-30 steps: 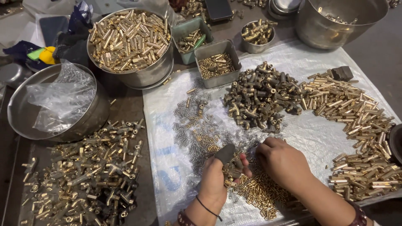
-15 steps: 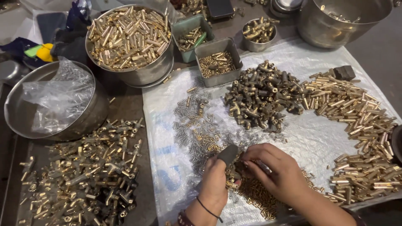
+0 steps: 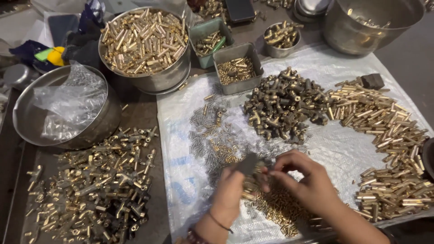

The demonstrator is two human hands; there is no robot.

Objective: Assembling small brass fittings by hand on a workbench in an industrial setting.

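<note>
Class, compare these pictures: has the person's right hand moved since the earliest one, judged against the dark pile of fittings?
Yes. The right hand has shifted leftward, toward the left hand, below the dark pile of fittings, which stays put.

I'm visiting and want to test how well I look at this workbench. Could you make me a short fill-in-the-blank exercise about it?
1. The left hand holds a small dark flat piece between its ____.
2. The big round steel bowl at the top is heaped with brass ____.
3. The steel bowl on the left holds a crumpled clear ____ bag.
4. The right hand works over a white woven ____ that covers the table.

Missing words: fingers; tubes; plastic; sheet
</note>
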